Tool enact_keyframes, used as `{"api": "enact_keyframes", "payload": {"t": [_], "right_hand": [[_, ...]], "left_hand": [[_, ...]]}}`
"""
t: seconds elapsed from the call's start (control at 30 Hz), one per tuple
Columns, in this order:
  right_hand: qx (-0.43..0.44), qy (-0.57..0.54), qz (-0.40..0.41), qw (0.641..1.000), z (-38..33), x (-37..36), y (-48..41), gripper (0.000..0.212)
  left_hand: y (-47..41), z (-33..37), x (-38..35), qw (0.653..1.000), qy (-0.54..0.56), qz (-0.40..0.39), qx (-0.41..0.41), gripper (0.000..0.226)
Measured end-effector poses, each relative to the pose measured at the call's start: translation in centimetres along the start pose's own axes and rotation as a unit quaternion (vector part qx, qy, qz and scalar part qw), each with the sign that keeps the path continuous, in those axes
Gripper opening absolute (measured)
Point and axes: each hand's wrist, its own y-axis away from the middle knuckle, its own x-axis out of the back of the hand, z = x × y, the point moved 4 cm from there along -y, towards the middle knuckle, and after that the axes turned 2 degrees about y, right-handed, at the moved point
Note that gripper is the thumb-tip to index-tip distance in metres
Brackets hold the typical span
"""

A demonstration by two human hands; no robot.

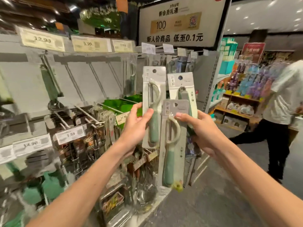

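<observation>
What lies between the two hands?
In the head view, two carded green peelers: the left pack, pinched by the left hand, and the front pack, held by the right hand; a rear pack stands behind it.

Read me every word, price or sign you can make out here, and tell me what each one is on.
"新会员礼遇", "100", "新人价商品 低至0.1元": hanging sign.
"12.90": top-left shelf tag.
"5.99": neighbouring shelf tag.
"5.59": lower hook tag.
"14.90": lower-left shelf tag.
Print on the peeler packs gripped by the left hand and right hand: too blurred, like the remaining tags.
</observation>
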Motion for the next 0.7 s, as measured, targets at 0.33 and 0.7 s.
{"api": "enact_keyframes", "payload": {"t": [0.33,0.7], "right_hand": [[-0.012,-0.065,-0.101,0.993,2.1,0.2,-15.8,0.028],[0.023,-0.045,-0.245,0.968,2.8,0.2,-29.0,0.030]], "left_hand": [[-10.0,-2.3,-0.4,0.994,-0.063,0.086,-0.010,0.039],[-20.2,-3.6,0.2,0.948,-0.147,0.272,-0.077,0.022]]}}
